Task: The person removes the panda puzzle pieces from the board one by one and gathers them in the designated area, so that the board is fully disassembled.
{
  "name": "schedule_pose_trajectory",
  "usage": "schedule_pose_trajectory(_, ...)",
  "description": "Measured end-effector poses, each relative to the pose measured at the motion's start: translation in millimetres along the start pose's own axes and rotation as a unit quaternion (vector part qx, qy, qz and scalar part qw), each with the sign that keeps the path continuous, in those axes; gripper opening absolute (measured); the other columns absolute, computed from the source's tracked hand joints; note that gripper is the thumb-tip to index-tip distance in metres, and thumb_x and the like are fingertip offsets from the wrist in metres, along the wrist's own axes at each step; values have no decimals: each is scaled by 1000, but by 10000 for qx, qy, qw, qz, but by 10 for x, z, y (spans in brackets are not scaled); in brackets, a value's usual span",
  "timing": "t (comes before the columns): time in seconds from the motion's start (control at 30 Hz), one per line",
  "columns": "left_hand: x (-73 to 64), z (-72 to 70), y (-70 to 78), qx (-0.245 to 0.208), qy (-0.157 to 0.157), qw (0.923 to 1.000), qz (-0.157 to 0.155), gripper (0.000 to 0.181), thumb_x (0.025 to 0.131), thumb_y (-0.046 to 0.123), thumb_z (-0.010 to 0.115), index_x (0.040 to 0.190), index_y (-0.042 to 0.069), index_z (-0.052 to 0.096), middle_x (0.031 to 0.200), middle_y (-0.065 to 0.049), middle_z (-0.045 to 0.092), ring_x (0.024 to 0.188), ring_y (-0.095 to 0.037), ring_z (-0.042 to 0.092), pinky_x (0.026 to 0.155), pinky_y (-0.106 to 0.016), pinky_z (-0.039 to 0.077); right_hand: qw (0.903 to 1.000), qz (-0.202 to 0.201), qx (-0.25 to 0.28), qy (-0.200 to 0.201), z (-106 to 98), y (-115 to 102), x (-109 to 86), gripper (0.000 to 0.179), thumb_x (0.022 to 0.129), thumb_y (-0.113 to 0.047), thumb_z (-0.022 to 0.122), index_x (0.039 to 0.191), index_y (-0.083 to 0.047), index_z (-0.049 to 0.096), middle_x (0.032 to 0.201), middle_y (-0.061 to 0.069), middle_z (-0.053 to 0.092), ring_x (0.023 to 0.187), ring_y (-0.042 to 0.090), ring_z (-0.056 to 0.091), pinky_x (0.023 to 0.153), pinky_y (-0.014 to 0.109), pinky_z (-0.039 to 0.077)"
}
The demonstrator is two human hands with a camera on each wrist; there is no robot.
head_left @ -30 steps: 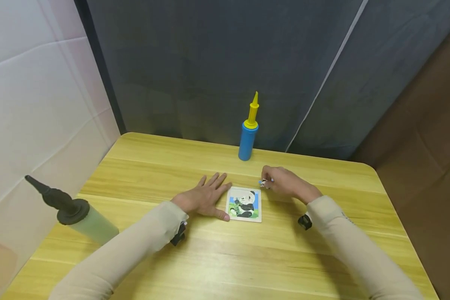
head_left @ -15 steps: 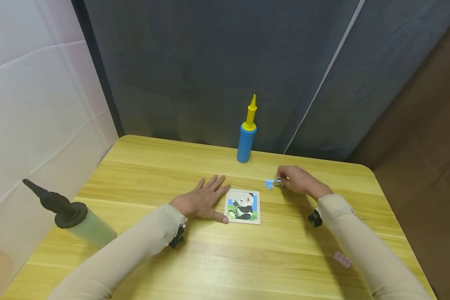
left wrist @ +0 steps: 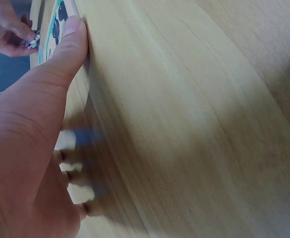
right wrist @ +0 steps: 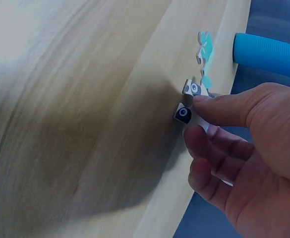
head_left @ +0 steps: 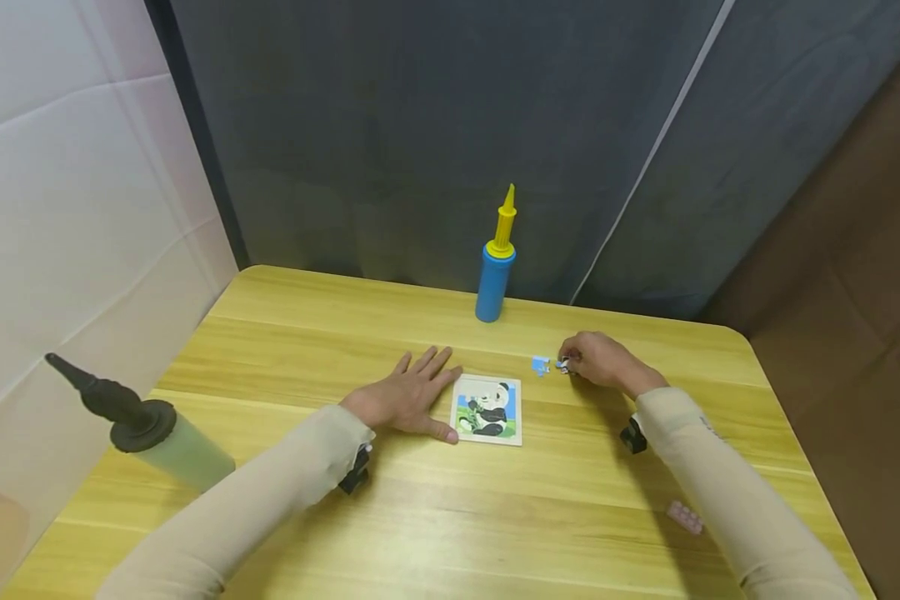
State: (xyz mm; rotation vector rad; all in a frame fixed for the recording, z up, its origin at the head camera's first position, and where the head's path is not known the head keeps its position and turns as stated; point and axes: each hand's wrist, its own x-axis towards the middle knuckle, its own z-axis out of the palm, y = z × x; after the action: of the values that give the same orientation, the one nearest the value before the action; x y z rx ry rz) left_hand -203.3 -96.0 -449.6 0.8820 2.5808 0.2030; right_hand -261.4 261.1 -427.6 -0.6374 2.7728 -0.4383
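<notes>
Right fingers (right wrist: 196,141): and here they are, thumb and forefinger together in a neat pinch on an eye-patterned jigsaw piece (right wrist: 183,114), the others curled loosely alongside.
Eye-patterned jigsaw piece: out to the right of the panda puzzle (head_left: 487,408), near the far side of the bench (head_left: 555,500); the thumb hides its middle, so one piece or two is hard to call.
Grip: by the edge is the tidy way, I'd say, leaving print and knobs in sight so the piece can be turned before it goes anywhere.
Loose blue piece (head_left: 540,365): flat on the bench, just beside the right fingers on the puzzle side; best to lift over it rather than sweep through.
Left hand (head_left: 403,400): lovely anchor work, palm down and spread wide, nothing in its grasp, thumb and forefinger at the puzzle's left corners; steady and light should do.
Panda puzzle: flat on the bench, the top looking pale and probably unfilled; a piece there would want lining up by its printed lines, then pressing straight down, never forced.
Blue-and-yellow hand pump (head_left: 492,283): upright behind the puzzle, well out of the way.
</notes>
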Motion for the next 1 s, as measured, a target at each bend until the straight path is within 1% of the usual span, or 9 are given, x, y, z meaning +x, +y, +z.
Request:
schedule_pose_trajectory(0.17, -12, -12, 9, -8, -28, 10000, -11, 114, 92, 77, 65, 173, 15, 14, 182, -16, -7, 169, -39, -4, 135, -67, 5, 9995, 116, -263, 87, 28, -16, 28, 14, 99, -3, 66, 108, -3, 77, 99, 12, 75, 87, 23, 61, 84, 44, 55)
schedule_pose_trajectory(0.5, -26, -30, 20, -33, -45, 10000, -15, 114, 92, 76, 65, 173, 15, 14, 181, -16, -7, 169, -39, -5, 135, -67, 4, 9993, 253, -260, 46, 61, -17, 28, 9, 100, -8, 70, 107, -4, 74, 101, 12, 72, 90, 23, 63, 85, 44, 56)
schedule_pose_trajectory(0.8, -18, -4, 25, -27, -53, 10000, -26, 114, 91, 77, 65, 173, 16, 14, 182, -15, -8, 169, -38, -6, 135, -67, 4, 9993, 209, -309, 28, 76, -14, 4, 9, 101, -9, 69, 108, -5, 74, 103, 12, 72, 93, 24, 63, 86, 46, 56)
schedule_pose_trajectory(1.0, 1, -11, 41, -11, -51, 10000, -19, 114, 91, 77, 64, 173, 16, 13, 181, -15, -8, 169, -39, -5, 135, -66, 4, 9995, 189, -250, 95, 17, -26, -40, 13, 105, -12, 63, 109, -4, 74, 103, 13, 69, 88, 23, 60, 83, 45, 55)
